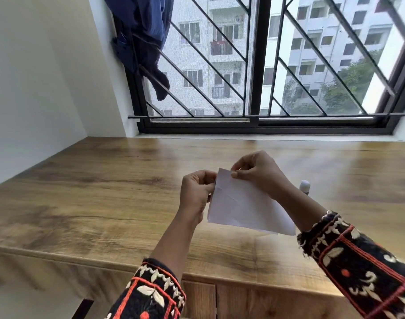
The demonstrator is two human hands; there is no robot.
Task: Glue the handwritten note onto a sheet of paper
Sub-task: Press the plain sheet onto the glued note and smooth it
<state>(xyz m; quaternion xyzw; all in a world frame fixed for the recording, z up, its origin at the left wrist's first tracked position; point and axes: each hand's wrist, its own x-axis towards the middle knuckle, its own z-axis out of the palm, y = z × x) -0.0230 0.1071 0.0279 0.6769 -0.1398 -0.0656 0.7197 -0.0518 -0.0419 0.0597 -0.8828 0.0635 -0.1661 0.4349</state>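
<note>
Cloth: a dark blue cloth (148, 42) hangs on the window grille, past the counter's (81, 192) far left corner.
Left grip: the left grip (198, 192) has its fingers curled, pinching the paper's upper left edge.
Paper: the paper (240, 208) is held in the air over the counter's near middle, not lying on it. The side I see is blank, so I cannot tell whether it is the note or the sheet. A second layer peeks out at the lower edge; whether that is a fold or a second piece I cannot tell.
Right grip: the right grip (258, 172) pinches the top corner between thumb and fingers.
Glue stick: the glue stick (304, 185) shows its white cap just behind the right wrist, toward the counter's right.
Relation: the paper hangs below both grips, its long axis slanting from the top corner down to the right. The right grip is nearer the glue stick, so I would expect it to let go and reach there while the left keeps the paper.
</note>
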